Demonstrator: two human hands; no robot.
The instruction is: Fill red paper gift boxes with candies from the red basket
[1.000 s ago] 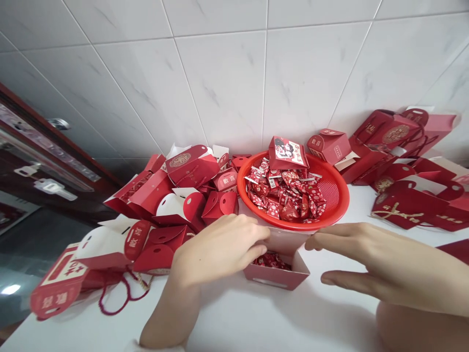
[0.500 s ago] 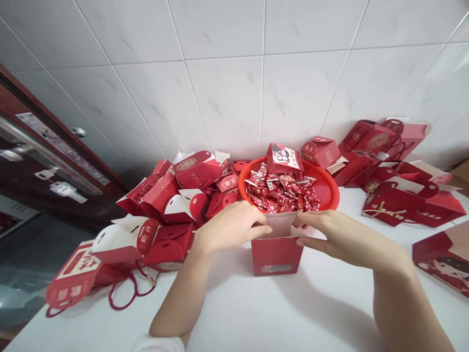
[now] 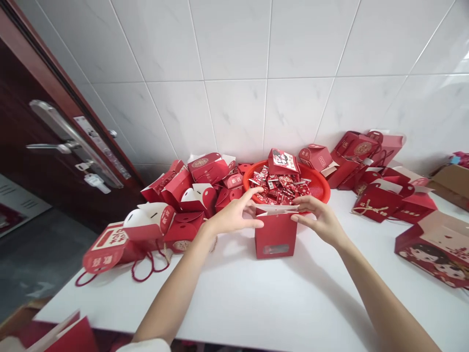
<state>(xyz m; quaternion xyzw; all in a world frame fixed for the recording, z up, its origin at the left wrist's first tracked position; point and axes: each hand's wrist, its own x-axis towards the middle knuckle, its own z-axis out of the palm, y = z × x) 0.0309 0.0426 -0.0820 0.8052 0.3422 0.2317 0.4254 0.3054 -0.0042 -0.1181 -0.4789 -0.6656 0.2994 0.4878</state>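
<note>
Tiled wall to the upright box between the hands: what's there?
In the head view, the basket of wrapped sweets, with a printed box on it, lies between the wall and upright box.

Single head view, taken from above the near side of the counter (image 3: pixel 238 303), facing forward and down at close range. Tiled wall (image 3: pixel 238 54) fills twelve o'clock; door (image 3: pixel 22 122) between nine and ten; counter's near edge from eight to six.
</note>
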